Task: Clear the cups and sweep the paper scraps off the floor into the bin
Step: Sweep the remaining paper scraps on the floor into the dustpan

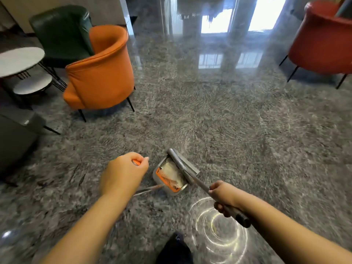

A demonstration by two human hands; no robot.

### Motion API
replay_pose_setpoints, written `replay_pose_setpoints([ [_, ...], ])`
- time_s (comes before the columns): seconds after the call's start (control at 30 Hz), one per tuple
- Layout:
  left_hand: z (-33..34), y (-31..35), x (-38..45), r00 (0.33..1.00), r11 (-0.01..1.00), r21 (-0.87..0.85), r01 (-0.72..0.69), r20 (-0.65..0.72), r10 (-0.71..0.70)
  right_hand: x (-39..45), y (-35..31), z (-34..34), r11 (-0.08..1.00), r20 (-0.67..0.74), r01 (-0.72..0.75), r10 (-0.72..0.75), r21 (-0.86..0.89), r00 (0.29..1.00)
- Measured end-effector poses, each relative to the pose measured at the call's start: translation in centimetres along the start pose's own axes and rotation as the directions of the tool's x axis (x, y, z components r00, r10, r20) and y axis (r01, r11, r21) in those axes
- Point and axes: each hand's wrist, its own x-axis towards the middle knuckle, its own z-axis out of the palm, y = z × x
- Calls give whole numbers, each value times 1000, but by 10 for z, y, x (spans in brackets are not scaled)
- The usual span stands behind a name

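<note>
A grey dustpan (162,180) with orange comb teeth sits on the grey marble floor in front of me, and white paper scraps (173,170) lie inside it. My left hand (124,173) grips the orange top of the dustpan's long handle (147,190). My right hand (222,195) holds the broom handle (200,182), whose grey broom head (180,161) lies across the dustpan's mouth. No cups or bin are in view.
An orange armchair (101,73) and a green armchair (61,33) stand at the left beside two round white tables (19,58). A red armchair (323,40) stands at the far right. A dark seat (17,134) is at the left edge. My dark shoe (175,248) shows below.
</note>
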Motion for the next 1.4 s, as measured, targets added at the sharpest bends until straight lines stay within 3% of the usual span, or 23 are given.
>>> replay_pose_setpoints([
  [0.4,1,79,226,998,999,-17,-48,44,48,125,-177,-79,999,-36,39,-38,25,999],
  [0.8,22,187,464,1000,998,-66,-21,8,22,280,-376,-209,1000,24,-4,3,24,1000],
  [1.4,23,266,849,998,990,-132,-54,-23,52,509,-672,-312,1000,2,-5,5,27,1000],
])
